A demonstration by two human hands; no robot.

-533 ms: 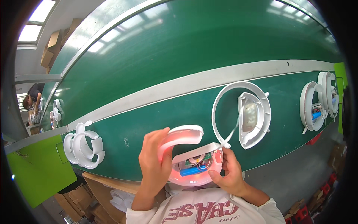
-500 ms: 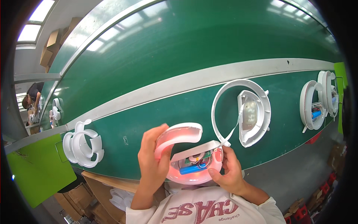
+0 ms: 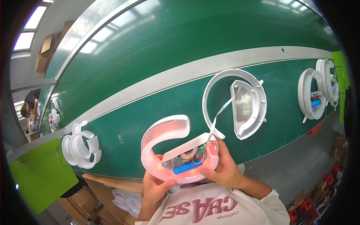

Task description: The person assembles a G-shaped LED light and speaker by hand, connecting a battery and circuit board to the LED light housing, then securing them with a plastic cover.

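Between both hands is a white curved lamp housing [image 3: 150,162], glowing pink, with its hooked arm reaching up to the left. Inside the open housing lie a blue cylindrical battery [image 3: 183,168], a green circuit board [image 3: 186,155] and thin wires. My left hand [image 3: 154,190] grips the lower left edge, thumb in front. The right end is held by my right hand [image 3: 225,169], its thumb near the battery. A flat white ribbon cable [image 3: 224,108] runs from the housing to a half-round lamp part with a light panel [image 3: 243,107], lying inside a white open ring [image 3: 208,90].
Stacked white curved shells [image 3: 80,146] lie at the table's left. Two similar housings stand at the right, one showing a blue battery [image 3: 315,103]. A pale rail [image 3: 161,80] crosses the green table. Green boards flank both ends; a cardboard box with white parts [image 3: 127,201] is below left.
My left hand has gone from the hooked arm down to the housing's lower left edge. The housing has shifted left and its hooked arm now shows whole. My right hand keeps its hold.
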